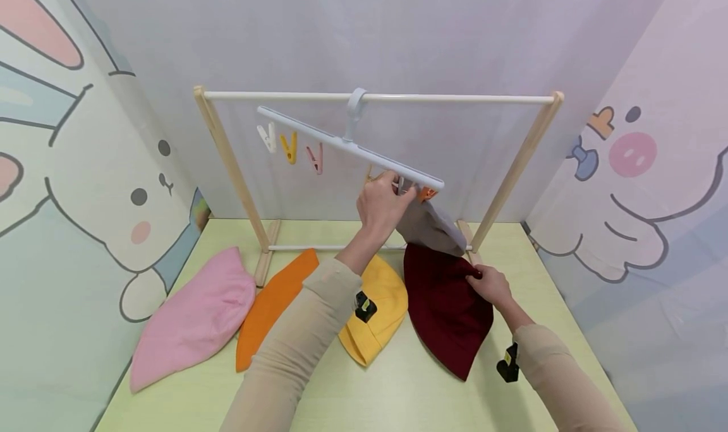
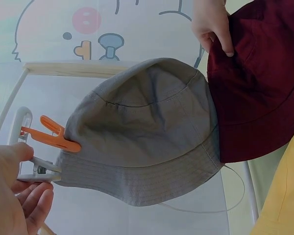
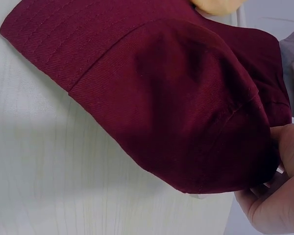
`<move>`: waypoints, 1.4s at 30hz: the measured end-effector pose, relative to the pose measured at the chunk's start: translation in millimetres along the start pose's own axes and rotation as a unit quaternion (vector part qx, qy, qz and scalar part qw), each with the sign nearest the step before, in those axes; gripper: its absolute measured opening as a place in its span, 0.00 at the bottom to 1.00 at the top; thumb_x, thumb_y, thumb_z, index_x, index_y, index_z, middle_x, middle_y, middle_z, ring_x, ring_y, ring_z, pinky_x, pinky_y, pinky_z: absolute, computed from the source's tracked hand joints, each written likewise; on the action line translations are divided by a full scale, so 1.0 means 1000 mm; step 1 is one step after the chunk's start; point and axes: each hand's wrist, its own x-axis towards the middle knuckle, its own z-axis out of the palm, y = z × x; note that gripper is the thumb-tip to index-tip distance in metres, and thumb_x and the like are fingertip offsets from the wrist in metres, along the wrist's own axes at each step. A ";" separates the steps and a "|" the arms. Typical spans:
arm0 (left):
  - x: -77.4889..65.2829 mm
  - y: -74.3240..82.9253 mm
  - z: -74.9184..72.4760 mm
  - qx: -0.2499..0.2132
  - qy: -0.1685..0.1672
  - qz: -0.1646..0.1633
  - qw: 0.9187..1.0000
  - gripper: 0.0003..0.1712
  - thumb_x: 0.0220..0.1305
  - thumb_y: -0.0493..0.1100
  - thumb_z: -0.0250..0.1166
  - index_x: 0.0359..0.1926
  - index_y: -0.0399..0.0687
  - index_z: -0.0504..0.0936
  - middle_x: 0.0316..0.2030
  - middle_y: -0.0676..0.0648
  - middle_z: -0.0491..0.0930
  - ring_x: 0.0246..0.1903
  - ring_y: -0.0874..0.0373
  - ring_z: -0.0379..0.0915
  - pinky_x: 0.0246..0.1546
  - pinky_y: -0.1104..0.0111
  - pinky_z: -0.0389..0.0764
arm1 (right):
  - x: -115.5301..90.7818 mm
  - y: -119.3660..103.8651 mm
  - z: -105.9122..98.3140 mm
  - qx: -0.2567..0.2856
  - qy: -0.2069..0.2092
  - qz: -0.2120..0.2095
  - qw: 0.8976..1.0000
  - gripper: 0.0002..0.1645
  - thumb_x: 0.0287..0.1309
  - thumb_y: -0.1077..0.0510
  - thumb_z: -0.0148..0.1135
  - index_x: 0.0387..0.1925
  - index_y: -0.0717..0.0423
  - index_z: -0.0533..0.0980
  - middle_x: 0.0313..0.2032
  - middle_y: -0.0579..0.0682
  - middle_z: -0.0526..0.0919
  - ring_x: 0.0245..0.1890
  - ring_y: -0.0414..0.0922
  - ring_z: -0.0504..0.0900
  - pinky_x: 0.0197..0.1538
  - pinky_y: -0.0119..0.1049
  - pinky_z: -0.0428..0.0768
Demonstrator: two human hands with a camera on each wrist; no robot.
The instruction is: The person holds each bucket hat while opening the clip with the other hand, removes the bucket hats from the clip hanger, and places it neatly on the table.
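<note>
My left hand (image 1: 382, 201) is up under the low right end of a tilted pale blue hanger (image 1: 349, 146). Its thumb and fingers pinch a light grey clothespin (image 2: 45, 169), whose tip meets the brim of a grey bucket hat (image 2: 142, 127). Beside it, an orange clothespin (image 2: 53, 134) bites the same hat, which hangs below the hanger. My right hand (image 1: 492, 287) grips the crown edge of a dark red bucket hat (image 1: 446, 309), partly lifted off the table. In the right wrist view, fingers curl behind the red fabric (image 3: 176, 107).
White, yellow and pink clothespins (image 1: 315, 158) hang from the hanger's high left end. The hanger hooks over a white rail (image 1: 455, 98) on wooden posts. Pink (image 1: 196, 318), orange (image 1: 279, 312) and yellow (image 1: 378, 306) hats lie along the table (image 1: 415, 400).
</note>
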 end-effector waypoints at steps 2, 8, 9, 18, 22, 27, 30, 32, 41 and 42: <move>0.000 0.000 0.000 -0.004 -0.002 0.000 1.000 0.14 0.46 0.56 0.63 0.24 0.52 0.76 0.18 0.57 0.75 0.14 0.64 0.65 0.12 0.73 0.62 | 0.001 0.001 0.001 -0.007 -0.002 0.004 1.000 0.07 0.51 0.56 0.55 0.29 0.56 0.74 0.24 0.52 0.77 0.22 0.47 0.72 0.23 0.38 0.66; 0.002 0.002 -0.002 -0.019 -0.003 -0.001 1.000 0.15 0.46 0.58 0.62 0.22 0.54 0.74 0.19 0.58 0.76 0.16 0.66 0.66 0.14 0.73 0.64 | 0.001 0.000 0.000 -0.024 -0.006 0.026 0.999 0.08 0.51 0.55 0.54 0.28 0.56 0.73 0.24 0.53 0.76 0.21 0.48 0.71 0.21 0.39 0.65; 0.002 0.003 -0.002 -0.020 -0.003 -0.002 1.000 0.15 0.46 0.59 0.62 0.22 0.54 0.74 0.19 0.58 0.76 0.16 0.67 0.66 0.14 0.73 0.64 | 0.001 0.000 0.001 -0.027 -0.006 0.030 0.999 0.08 0.51 0.54 0.54 0.27 0.56 0.73 0.24 0.54 0.76 0.21 0.49 0.71 0.20 0.39 0.65; 0.004 0.008 -0.005 -0.015 -0.013 -0.006 1.000 0.16 0.47 0.58 0.62 0.24 0.52 0.76 0.20 0.57 0.77 0.17 0.66 0.67 0.15 0.74 0.65 | 0.002 0.001 -0.001 -0.042 -0.013 0.051 0.998 0.09 0.51 0.53 0.54 0.25 0.55 0.71 0.24 0.53 0.76 0.21 0.49 0.72 0.19 0.39 0.64; 0.005 0.008 -0.006 -0.012 -0.018 -0.006 1.000 0.16 0.47 0.58 0.61 0.24 0.52 0.75 0.20 0.57 0.77 0.16 0.66 0.67 0.14 0.74 0.64 | 0.003 0.001 -0.001 -0.044 -0.017 0.054 0.997 0.10 0.51 0.53 0.54 0.25 0.55 0.71 0.23 0.53 0.76 0.20 0.49 0.72 0.19 0.39 0.64; 0.007 0.009 -0.006 -0.007 -0.024 -0.012 1.000 0.16 0.47 0.59 0.61 0.23 0.52 0.76 0.21 0.58 0.77 0.16 0.66 0.67 0.14 0.74 0.64 | 0.004 0.003 0.001 -0.057 -0.021 0.064 0.996 0.11 0.51 0.51 0.54 0.23 0.55 0.69 0.21 0.53 0.74 0.20 0.49 0.71 0.18 0.39 0.64; 0.008 0.010 -0.007 -0.004 -0.026 -0.015 1.000 0.16 0.47 0.59 0.61 0.23 0.52 0.76 0.20 0.58 0.77 0.16 0.65 0.66 0.14 0.74 0.64 | 0.004 0.004 0.002 -0.063 -0.023 0.071 0.995 0.12 0.51 0.51 0.54 0.22 0.55 0.68 0.21 0.53 0.74 0.21 0.50 0.71 0.18 0.40 0.64; 0.008 0.012 -0.008 -0.004 -0.025 -0.014 1.000 0.17 0.47 0.60 0.61 0.23 0.52 0.76 0.20 0.58 0.76 0.16 0.65 0.66 0.14 0.74 0.64 | 0.004 0.004 0.002 -0.065 -0.025 0.075 0.995 0.12 0.51 0.51 0.54 0.23 0.55 0.69 0.22 0.53 0.74 0.21 0.51 0.72 0.17 0.41 0.64; 0.011 0.013 -0.008 -0.002 -0.018 -0.015 1.000 0.16 0.47 0.60 0.61 0.21 0.53 0.74 0.18 0.58 0.75 0.14 0.66 0.65 0.13 0.74 0.63 | 0.004 0.008 0.002 -0.070 -0.031 0.082 0.994 0.12 0.50 0.52 0.53 0.32 0.57 0.73 0.25 0.56 0.76 0.23 0.51 0.73 0.18 0.41 0.65; 0.011 0.014 -0.008 -0.001 -0.019 -0.014 1.000 0.16 0.47 0.60 0.61 0.21 0.53 0.74 0.18 0.58 0.75 0.14 0.65 0.65 0.13 0.74 0.63 | 0.004 0.009 0.002 -0.070 -0.032 0.084 0.994 0.12 0.50 0.52 0.53 0.32 0.57 0.73 0.26 0.56 0.76 0.23 0.52 0.73 0.18 0.41 0.66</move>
